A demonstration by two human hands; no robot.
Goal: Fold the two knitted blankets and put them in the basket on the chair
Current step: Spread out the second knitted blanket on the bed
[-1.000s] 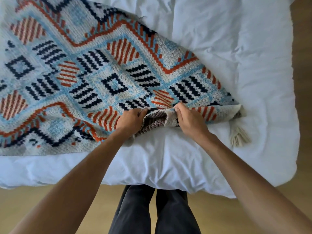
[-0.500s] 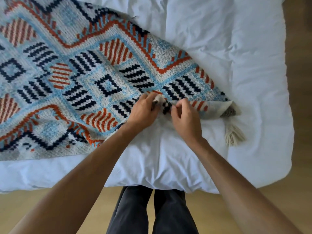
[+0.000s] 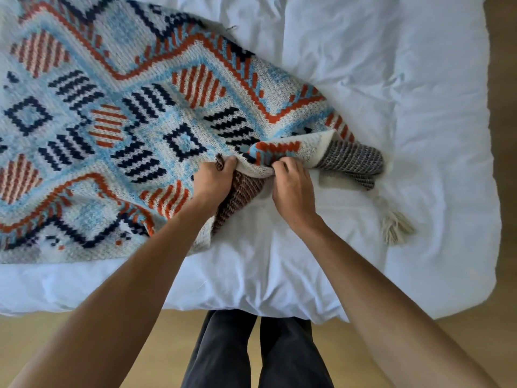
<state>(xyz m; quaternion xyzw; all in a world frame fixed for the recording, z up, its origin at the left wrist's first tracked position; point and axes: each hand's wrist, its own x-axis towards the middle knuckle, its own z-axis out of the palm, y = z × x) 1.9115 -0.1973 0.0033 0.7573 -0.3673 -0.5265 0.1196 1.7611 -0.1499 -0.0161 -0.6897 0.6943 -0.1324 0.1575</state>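
A knitted blanket (image 3: pixel 117 130) with blue, orange and navy diamond patterns lies spread over the left and middle of the bed. Its near right edge is bunched and turned over, showing the grey striped underside (image 3: pixel 352 161). My left hand (image 3: pixel 214 182) grips that bunched edge. My right hand (image 3: pixel 292 189) grips the same edge just to the right. A cream tassel (image 3: pixel 394 225) trails from the corner onto the bedding. I see only one blanket; no basket or chair is in view.
The white duvet (image 3: pixel 419 113) covers the bed, with its near edge (image 3: pixel 251 306) right in front of my dark-trousered legs (image 3: pixel 257 354). Wooden floor (image 3: pixel 70 329) shows below the bed and along the right side.
Both hands have gathered more of the blanket's edge and lifted it, so the corner now rolls over and shows its grey underside. The tassel lies further out on the duvet.
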